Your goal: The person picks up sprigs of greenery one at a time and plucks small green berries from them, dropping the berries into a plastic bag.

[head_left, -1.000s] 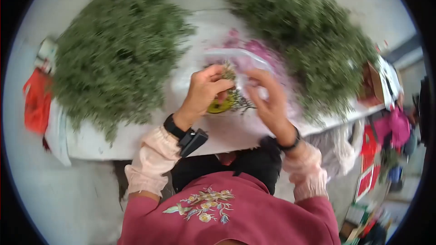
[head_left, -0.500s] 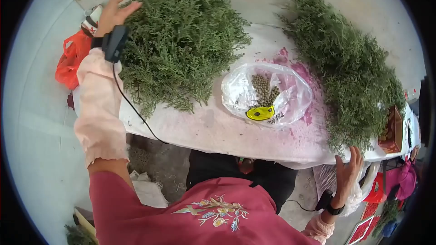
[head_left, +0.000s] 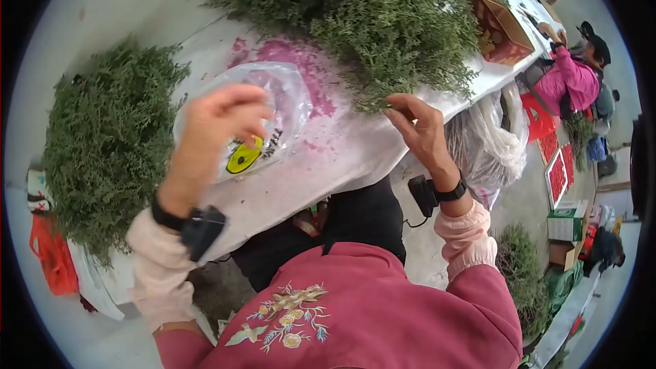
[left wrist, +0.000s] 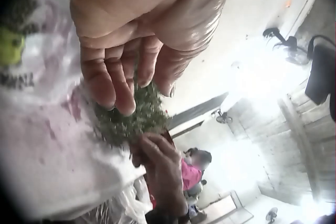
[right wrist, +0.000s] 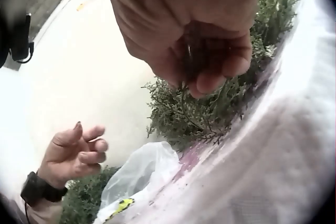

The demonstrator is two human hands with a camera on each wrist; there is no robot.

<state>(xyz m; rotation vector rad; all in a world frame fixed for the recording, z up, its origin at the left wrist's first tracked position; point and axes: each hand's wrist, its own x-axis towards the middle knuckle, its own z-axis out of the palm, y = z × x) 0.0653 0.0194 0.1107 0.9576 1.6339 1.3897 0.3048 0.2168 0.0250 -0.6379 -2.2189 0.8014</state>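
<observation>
Head view: close to the near edge of the table (head_left: 328, 167), the right hand (head_left: 425, 131) pinches a sprig (head_left: 372, 103) of the greenery pile (head_left: 383, 34); a firm stem grip should spare neighbouring tips. Farther in, the left hand (head_left: 213, 130) hovers, fingers loosely bent, above the plastic bag (head_left: 292, 90). Left wrist view adds the ceiling (left wrist: 294, 140), absent from the head view.
</observation>
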